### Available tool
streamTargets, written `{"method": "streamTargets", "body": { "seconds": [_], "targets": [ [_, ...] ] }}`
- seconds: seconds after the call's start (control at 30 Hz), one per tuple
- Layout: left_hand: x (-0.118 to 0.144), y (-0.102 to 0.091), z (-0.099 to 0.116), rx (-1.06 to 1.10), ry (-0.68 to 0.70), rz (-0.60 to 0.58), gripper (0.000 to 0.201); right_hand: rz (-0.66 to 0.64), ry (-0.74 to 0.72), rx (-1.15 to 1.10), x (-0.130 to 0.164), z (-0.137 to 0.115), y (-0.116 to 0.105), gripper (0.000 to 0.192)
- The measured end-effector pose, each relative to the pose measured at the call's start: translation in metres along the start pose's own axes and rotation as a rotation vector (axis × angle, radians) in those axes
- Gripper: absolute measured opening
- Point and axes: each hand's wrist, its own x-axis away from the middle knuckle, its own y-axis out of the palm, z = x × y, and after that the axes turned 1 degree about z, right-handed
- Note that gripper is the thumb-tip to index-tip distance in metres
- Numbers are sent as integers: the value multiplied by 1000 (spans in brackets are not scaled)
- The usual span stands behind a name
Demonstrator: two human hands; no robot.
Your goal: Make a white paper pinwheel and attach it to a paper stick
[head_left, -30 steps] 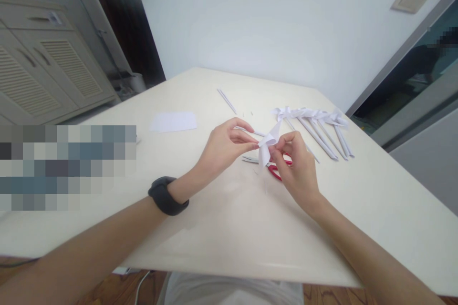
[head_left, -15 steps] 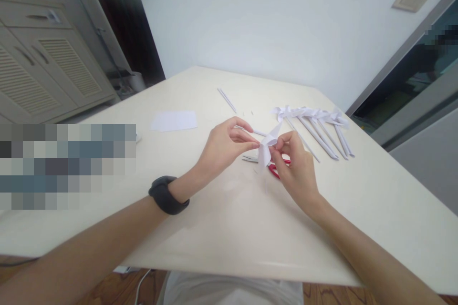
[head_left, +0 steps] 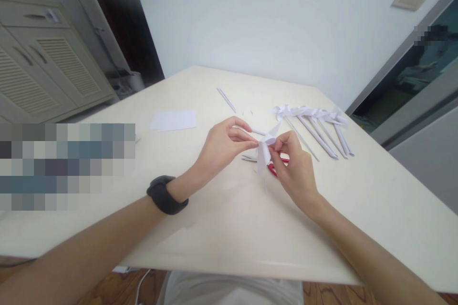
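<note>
1. Cream table (head_left: 229,228), near edge bare, with both forearms reaching over it.
2. Above its middle, left hand (head_left: 220,145) and right hand (head_left: 295,167) pinch a folded white paper piece (head_left: 266,145) between closed fingertips.
3. Red-handled scissors (head_left: 274,167) lie just beneath, partly hidden.
4. Farther right: rolled paper sticks with paper bows (head_left: 317,124); farther left: flat white sheet (head_left: 173,120).

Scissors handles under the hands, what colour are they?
Red. The scissors handles peek out beneath the right hand in the head view.
</note>
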Motion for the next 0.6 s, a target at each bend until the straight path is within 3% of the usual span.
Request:
{"method": "streamTargets", "body": {
  "seconds": [0.6],
  "targets": [
    [2,2,-1,-22,32,-11,23,-15,59,-111,-2,-1,0,17]
  ]
}}
